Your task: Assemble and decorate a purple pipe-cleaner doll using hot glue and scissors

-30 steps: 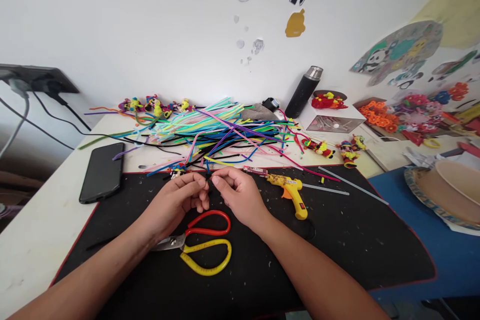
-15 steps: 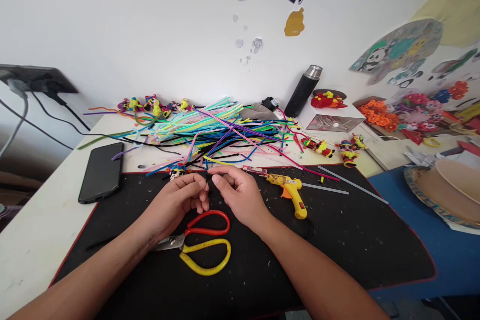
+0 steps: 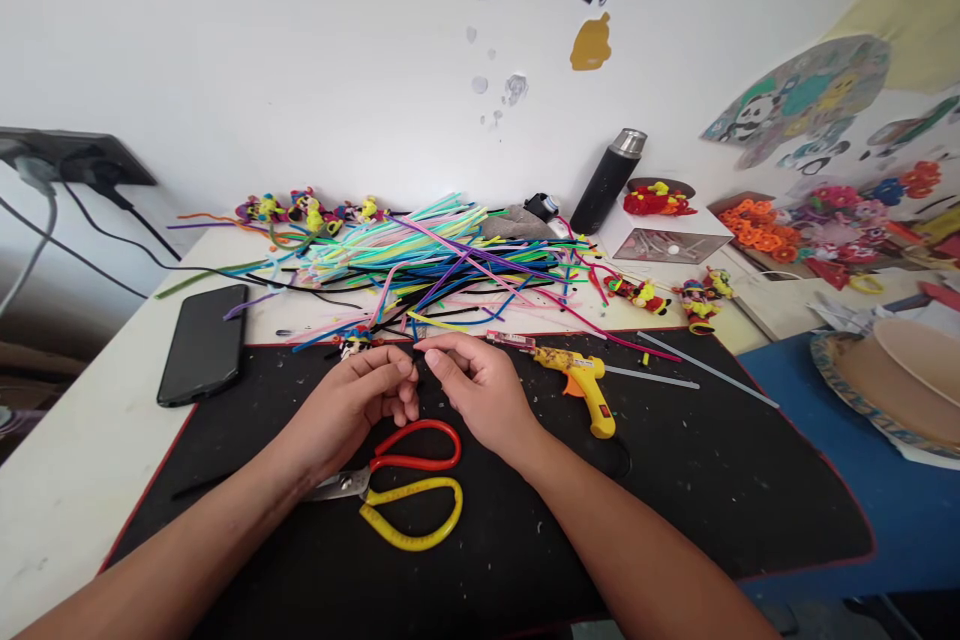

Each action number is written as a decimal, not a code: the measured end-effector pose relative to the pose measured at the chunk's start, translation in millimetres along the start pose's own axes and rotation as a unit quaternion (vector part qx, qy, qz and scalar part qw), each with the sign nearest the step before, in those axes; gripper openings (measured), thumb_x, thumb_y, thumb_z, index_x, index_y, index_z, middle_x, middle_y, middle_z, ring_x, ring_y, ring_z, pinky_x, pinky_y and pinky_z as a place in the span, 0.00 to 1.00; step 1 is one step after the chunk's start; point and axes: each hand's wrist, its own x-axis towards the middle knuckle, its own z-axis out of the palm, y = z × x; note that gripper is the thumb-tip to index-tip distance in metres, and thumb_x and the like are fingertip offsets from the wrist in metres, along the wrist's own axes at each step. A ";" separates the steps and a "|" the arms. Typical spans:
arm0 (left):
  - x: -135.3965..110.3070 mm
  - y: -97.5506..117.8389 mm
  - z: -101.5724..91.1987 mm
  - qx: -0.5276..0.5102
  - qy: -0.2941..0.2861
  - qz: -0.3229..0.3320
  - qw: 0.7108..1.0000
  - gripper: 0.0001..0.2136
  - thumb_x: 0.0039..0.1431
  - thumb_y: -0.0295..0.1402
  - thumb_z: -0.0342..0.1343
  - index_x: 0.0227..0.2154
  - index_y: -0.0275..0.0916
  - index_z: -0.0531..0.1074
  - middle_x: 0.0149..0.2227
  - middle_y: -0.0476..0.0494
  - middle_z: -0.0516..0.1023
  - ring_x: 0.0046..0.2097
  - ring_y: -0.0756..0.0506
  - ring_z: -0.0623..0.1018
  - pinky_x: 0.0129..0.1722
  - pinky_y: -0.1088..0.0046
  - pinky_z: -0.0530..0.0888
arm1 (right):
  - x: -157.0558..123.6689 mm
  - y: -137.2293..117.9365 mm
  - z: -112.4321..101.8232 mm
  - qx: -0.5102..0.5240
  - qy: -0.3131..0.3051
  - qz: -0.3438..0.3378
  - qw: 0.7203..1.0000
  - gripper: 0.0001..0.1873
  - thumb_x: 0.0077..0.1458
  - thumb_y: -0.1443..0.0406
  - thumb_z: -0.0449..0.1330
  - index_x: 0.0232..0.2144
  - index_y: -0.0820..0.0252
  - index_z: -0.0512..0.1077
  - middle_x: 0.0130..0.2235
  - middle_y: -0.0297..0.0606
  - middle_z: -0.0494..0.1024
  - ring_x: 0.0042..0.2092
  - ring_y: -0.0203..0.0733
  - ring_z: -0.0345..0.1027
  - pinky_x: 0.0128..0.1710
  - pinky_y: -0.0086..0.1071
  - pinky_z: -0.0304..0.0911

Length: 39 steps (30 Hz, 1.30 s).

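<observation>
Over the black mat, my left hand and my right hand meet, both with thumb and forefinger pinched. Between the fingertips is a small black piece of pipe cleaner, hard to make out against the mat. Just below the hands lie scissors with one red and one yellow handle; my left forearm covers part of their blades. To the right of my right hand, a yellow glue gun rests on its side. A small pipe-cleaner figure lies just behind my left hand.
Many coloured pipe cleaners are heaped behind the mat. A phone lies at the left. Glue sticks, finished figures, a white box and a black flask are on the right.
Both hands stay almost in place, still pinched together. The black piece between the fingertips shows only a very slight shift. Nothing else has moved.
</observation>
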 end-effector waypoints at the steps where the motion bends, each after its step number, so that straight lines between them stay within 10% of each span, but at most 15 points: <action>1: -0.2 0.8 0.8 0.000 0.001 0.001 1.000 0.15 0.49 0.42 0.75 0.26 0.37 0.77 0.23 0.48 0.77 0.25 0.49 0.77 0.25 0.78 0.72 | -0.1 0.0 0.0 0.001 0.000 -0.001 1.000 0.13 0.67 0.58 0.61 0.45 0.58 0.81 0.35 0.37 0.81 0.30 0.36 0.69 0.31 0.30 0.61; 12: 0.5 1.8 0.6 -0.005 0.010 0.005 1.000 0.15 0.49 0.42 0.75 0.27 0.37 0.78 0.23 0.48 0.77 0.25 0.49 0.77 0.25 0.78 0.72 | -2.1 -7.2 -1.5 -0.019 0.016 0.024 0.999 0.15 0.66 0.56 0.61 0.47 0.58 0.80 0.25 0.28 0.67 0.25 0.34 0.54 0.25 0.30 0.51; 39: -0.2 1.0 2.3 0.040 0.010 0.010 0.999 0.15 0.50 0.43 0.74 0.27 0.37 0.78 0.24 0.47 0.77 0.25 0.49 0.76 0.26 0.76 0.72 | -2.1 -6.1 -1.3 -0.010 0.006 0.027 1.000 0.15 0.66 0.55 0.61 0.47 0.58 0.80 0.26 0.31 0.71 0.25 0.35 0.59 0.26 0.30 0.53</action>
